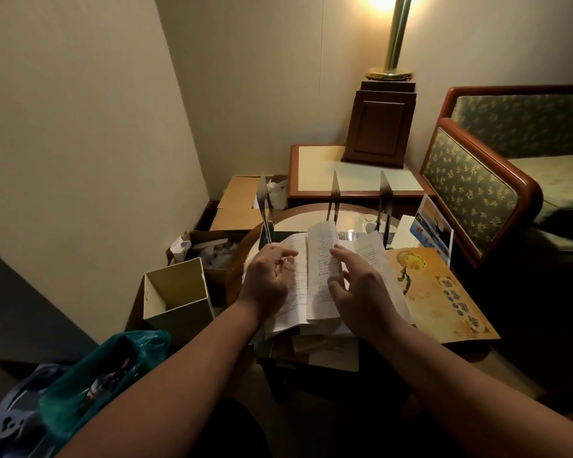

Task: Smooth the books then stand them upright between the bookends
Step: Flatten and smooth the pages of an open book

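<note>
An open book [321, 276] with printed white pages lies on the round table [351, 218], on top of other papers. One page stands partly lifted along the middle. My left hand [268, 279] rests on the left page with fingers loosely curled, the thumb touching the paper. My right hand [354, 292] lies on the right page, fingers extended, the index finger on the lifted page's edge. Three metal bookends [334, 196] stand upright behind the book. An orange illustrated book [444, 299] lies flat to the right, partly under the open one.
A side table [318, 173] with a lamp base [379, 123] stands behind. An upholstered sofa [477, 183] is at the right. Cardboard boxes [235, 203], an open white box [179, 292] and plastic bags [96, 368] crowd the floor at the left. A postcard [432, 226] leans at the table's right.
</note>
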Demonstrator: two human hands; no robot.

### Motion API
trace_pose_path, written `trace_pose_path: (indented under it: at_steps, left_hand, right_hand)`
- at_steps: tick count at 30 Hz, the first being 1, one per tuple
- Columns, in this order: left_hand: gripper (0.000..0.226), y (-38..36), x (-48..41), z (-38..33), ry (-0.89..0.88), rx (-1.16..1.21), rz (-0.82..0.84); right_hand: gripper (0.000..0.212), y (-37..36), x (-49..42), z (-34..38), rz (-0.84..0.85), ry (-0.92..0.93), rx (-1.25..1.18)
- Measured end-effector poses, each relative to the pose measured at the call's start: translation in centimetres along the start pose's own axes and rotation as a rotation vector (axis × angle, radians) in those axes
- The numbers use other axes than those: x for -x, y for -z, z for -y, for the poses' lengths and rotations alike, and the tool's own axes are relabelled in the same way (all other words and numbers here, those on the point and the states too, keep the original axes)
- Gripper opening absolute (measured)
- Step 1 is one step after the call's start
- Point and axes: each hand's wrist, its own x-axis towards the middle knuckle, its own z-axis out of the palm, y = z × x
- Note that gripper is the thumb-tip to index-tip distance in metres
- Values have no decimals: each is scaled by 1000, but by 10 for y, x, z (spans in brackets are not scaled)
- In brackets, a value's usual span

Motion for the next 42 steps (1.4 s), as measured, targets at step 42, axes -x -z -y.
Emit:
trace_pose_path:
  at_steps: [42]
  left_hand:
    - [61, -4, 31, 24, 158, -327, 497]
  right_hand:
    - [71, -22, -32, -13, 584, 72, 664]
